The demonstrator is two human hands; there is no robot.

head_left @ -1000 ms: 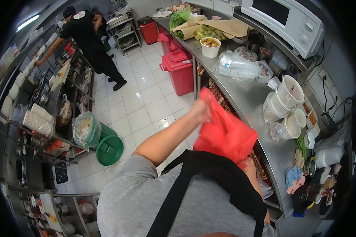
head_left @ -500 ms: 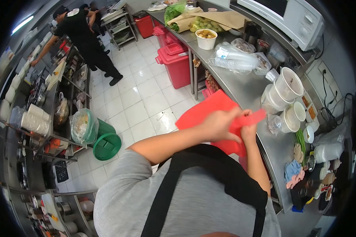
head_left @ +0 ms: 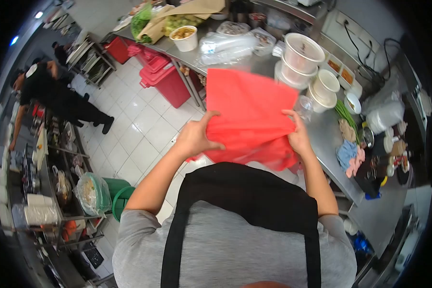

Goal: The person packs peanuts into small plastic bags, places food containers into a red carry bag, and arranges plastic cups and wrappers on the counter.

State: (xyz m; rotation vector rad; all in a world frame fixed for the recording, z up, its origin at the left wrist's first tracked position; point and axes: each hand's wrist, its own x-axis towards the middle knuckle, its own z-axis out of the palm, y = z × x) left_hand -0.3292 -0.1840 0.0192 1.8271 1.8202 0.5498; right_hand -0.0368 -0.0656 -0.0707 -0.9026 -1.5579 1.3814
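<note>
We see the left hand (head_left: 195, 138) and right hand (head_left: 299, 137) — fingers closed on opposite edges — holding a red bag (head_left: 252, 113) near the counter (head_left: 327, 134).

A heathered grey T-shirt (head_left: 245, 254) (lightly creased) with short sleeves (head_left: 138, 220) sits under a black apron (head_left: 249, 192); its broad bib spans the far side, and flat black straps (head_left: 174, 249) run nearward at left and right.

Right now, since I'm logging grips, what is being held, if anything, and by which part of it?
A red cloth, held by its opposite side edges: the left hand at one side, the right hand at the other.
</note>
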